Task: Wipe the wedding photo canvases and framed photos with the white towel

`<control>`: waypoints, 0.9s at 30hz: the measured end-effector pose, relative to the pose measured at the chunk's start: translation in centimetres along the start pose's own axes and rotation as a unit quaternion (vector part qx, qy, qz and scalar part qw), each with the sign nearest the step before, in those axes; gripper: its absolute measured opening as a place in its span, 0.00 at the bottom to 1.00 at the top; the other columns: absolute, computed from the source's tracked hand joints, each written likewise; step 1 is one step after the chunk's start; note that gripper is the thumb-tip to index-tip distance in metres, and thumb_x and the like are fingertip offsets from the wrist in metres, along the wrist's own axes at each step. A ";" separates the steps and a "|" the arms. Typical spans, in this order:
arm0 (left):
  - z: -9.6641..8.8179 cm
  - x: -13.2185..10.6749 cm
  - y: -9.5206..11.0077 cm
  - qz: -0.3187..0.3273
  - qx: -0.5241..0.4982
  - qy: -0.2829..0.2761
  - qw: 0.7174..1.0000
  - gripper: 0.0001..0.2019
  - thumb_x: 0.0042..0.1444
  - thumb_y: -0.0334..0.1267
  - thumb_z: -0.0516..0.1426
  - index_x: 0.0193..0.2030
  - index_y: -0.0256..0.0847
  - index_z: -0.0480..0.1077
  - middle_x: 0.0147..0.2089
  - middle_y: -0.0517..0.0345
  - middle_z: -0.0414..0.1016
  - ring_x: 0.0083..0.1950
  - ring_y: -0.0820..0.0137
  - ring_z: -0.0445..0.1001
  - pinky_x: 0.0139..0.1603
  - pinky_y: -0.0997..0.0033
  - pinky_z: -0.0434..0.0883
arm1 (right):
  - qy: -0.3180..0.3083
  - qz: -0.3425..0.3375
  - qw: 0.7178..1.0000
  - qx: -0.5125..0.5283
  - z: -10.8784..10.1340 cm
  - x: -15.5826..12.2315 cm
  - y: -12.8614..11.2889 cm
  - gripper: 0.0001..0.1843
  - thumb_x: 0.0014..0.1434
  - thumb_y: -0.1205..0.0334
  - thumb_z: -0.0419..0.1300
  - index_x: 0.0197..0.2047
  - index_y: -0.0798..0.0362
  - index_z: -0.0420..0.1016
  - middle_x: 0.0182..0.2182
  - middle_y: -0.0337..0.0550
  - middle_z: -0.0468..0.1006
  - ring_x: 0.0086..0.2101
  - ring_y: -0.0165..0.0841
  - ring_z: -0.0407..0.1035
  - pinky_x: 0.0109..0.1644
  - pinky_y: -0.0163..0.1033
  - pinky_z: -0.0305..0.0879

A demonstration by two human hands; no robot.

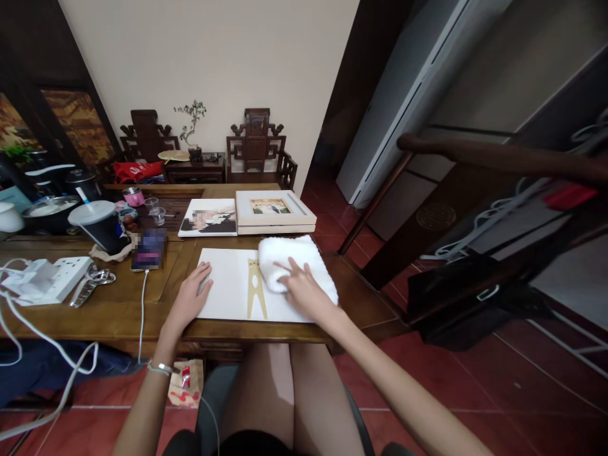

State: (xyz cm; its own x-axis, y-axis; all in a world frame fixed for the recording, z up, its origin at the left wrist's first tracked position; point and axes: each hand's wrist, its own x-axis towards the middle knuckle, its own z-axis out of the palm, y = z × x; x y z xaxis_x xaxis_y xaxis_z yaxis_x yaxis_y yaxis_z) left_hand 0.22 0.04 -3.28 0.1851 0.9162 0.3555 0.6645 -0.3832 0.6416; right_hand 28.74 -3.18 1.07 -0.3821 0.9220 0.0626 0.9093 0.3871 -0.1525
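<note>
Writing: none legible. The red bag, far behind the white board, carries pale lettering too small to read. The phone, just left of the board's far corner, shows a blurred screen. The board bears only a tan, peg-shaped figure near its middle, with no text.

Left hand: forearm comes up from the near edge of the tabletop. The palm is down and the fingers lie flat on the board's left margin. Grip open, holding nothing. There is a thin bracelet at the wrist.

Right hand: arm stretched in from the right, fingers extended and pressing flat on the white towel. Grip open, with no fingers curled round the cloth.

The towel lies on the board's far right corner, overhanging its right edge. The board lies flat at the tabletop's near edge, directly before the seated person.

Behind the board are a photo print and a framed picture, side by side. Well to the board's left are a white power strip and a lidded black cup.
</note>
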 end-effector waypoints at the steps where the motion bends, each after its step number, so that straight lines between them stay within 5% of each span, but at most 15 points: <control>1: 0.0 0.0 0.0 0.001 0.002 0.000 1.000 0.23 0.60 0.47 0.50 0.56 0.37 0.70 0.64 0.44 0.66 0.67 0.59 0.62 0.69 0.53 0.56 | -0.003 -0.008 1.000 0.002 0.2 -1.8 -0.7 0.28 0.46 0.83 0.48 0.46 0.59 0.76 0.65 0.50 0.59 0.66 0.53 0.41 0.64 0.69 0.44; 5: 0.0 0.0 -0.1 0.003 0.006 -0.007 1.000 0.24 0.61 0.47 0.49 0.57 0.34 0.70 0.64 0.43 0.65 0.67 0.58 0.62 0.69 0.54 0.56 | 0.005 -0.039 0.999 0.033 1.2 -8.4 -2.7 0.27 0.42 0.83 0.49 0.40 0.56 0.79 0.67 0.47 0.54 0.67 0.54 0.35 0.65 0.70 0.39; 8: -0.1 0.0 -0.1 0.002 0.007 -0.015 1.000 0.25 0.61 0.47 0.50 0.58 0.33 0.69 0.65 0.42 0.65 0.67 0.58 0.61 0.69 0.54 0.55 | 0.014 -0.043 0.998 0.048 1.4 -9.4 -2.6 0.26 0.40 0.83 0.49 0.37 0.55 0.79 0.67 0.46 0.56 0.67 0.55 0.36 0.65 0.71 0.41; 17: -0.2 0.1 0.1 0.001 0.023 -0.018 1.000 0.25 0.61 0.44 0.49 0.58 0.27 0.68 0.64 0.40 0.64 0.68 0.60 0.61 0.69 0.57 0.55 | 0.018 0.002 1.000 -0.002 0.1 2.9 1.8 0.26 0.47 0.83 0.47 0.46 0.60 0.76 0.64 0.52 0.62 0.65 0.55 0.47 0.61 0.70 0.49; 20: -0.1 0.1 0.0 0.001 0.022 -0.011 1.000 0.25 0.61 0.44 0.49 0.57 0.27 0.69 0.64 0.40 0.65 0.67 0.59 0.61 0.69 0.56 0.56 | 0.021 0.014 1.000 -0.015 0.0 4.2 1.7 0.27 0.48 0.83 0.48 0.48 0.60 0.75 0.64 0.51 0.61 0.65 0.55 0.46 0.61 0.70 0.48; 23: 0.0 0.1 -0.1 0.001 0.018 -0.004 1.000 0.25 0.61 0.45 0.49 0.57 0.28 0.69 0.64 0.40 0.65 0.67 0.59 0.61 0.69 0.56 0.56 | 0.013 0.009 1.000 -0.017 0.3 2.1 0.4 0.27 0.47 0.84 0.48 0.48 0.60 0.76 0.65 0.51 0.60 0.65 0.55 0.44 0.62 0.69 0.46; 27: 0.2 0.0 -0.3 0.002 0.015 0.002 1.000 0.24 0.61 0.45 0.49 0.57 0.29 0.69 0.64 0.41 0.66 0.67 0.59 0.62 0.69 0.57 0.56 | 0.018 -0.019 1.000 0.000 1.0 -4.3 -2.1 0.25 0.44 0.83 0.50 0.43 0.59 0.77 0.66 0.53 0.57 0.66 0.58 0.40 0.64 0.70 0.41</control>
State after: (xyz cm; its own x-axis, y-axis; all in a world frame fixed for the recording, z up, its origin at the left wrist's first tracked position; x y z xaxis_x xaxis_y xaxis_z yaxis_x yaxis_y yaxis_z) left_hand 0.15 0.16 -3.62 0.1857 0.9142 0.3602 0.6853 -0.3832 0.6193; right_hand 28.26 -7.99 0.10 -0.4103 0.9059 0.1048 0.8941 0.4222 -0.1495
